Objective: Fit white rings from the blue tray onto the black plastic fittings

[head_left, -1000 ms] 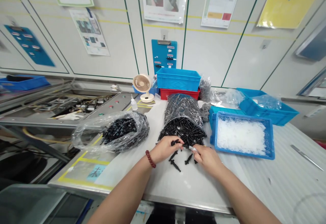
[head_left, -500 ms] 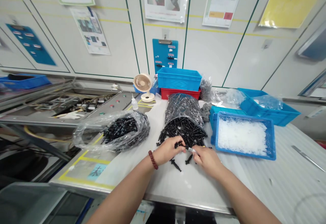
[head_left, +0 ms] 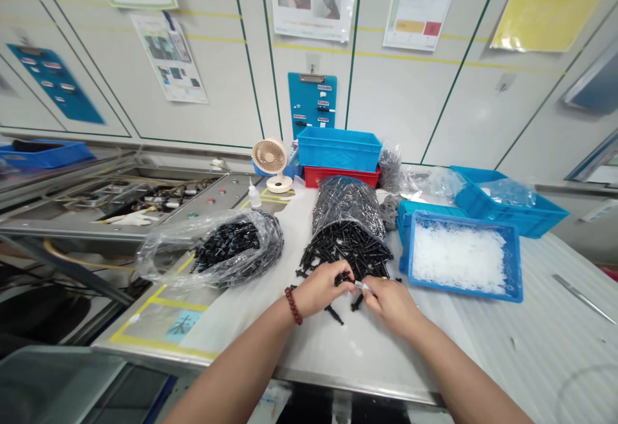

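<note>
My left hand (head_left: 318, 290), a beaded bracelet at its wrist, is closed around a slim black plastic fitting (head_left: 343, 276), mostly covered by the fingers. Facing it, my right hand (head_left: 392, 302) pinches a small translucent white sleeve (head_left: 361, 285). The sleeve meets the fitting's right end; how deep it sits I cannot make out. Just beyond both hands, a heap of black fittings (head_left: 348, 244) spills from a clear plastic bag (head_left: 345, 195). Two loose fittings lie below the hands, one a black fitting (head_left: 334, 314) at left, the other a black fitting (head_left: 357, 302) at right.
A blue tray (head_left: 514, 276) of small white pieces leans at the right. Left stands an open bag (head_left: 168, 253) of black parts. Behind are a blue bin (head_left: 338, 148) on a red bin (head_left: 313, 177), a fan (head_left: 270, 157) and a squeeze bottle (head_left: 254, 195). Tweezers (head_left: 582, 296) lie far right.
Both hands stay almost in place, with the left turned slightly. The white sleeve now shows closer to the left fingers, with less black fitting visible between them.
</note>
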The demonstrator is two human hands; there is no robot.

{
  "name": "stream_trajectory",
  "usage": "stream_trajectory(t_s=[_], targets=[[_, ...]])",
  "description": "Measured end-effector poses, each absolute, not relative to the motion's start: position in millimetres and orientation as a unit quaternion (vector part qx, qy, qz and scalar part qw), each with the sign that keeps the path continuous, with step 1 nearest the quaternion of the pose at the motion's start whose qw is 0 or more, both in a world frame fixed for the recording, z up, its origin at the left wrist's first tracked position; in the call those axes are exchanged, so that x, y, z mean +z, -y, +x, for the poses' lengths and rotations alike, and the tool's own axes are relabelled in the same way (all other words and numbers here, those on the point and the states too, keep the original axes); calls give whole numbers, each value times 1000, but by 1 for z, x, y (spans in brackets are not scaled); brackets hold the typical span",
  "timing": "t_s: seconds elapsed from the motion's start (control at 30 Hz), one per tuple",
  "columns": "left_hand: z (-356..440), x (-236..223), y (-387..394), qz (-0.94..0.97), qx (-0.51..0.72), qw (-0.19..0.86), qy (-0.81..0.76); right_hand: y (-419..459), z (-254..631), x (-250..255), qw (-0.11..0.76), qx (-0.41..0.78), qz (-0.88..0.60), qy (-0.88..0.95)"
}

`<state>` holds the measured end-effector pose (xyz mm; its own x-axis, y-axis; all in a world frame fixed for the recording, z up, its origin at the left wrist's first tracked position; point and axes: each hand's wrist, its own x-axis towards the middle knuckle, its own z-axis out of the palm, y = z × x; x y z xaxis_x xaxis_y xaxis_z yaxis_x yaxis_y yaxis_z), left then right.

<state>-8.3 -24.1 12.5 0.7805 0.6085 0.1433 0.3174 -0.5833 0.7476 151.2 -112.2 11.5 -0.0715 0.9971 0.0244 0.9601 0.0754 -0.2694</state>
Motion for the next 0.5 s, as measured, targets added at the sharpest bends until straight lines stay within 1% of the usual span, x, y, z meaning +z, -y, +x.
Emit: stream_trajectory(t_s=[0.5], targets=[[-8,9,24,885,187,356,-235,112,152,8,81,57,-698,709]])
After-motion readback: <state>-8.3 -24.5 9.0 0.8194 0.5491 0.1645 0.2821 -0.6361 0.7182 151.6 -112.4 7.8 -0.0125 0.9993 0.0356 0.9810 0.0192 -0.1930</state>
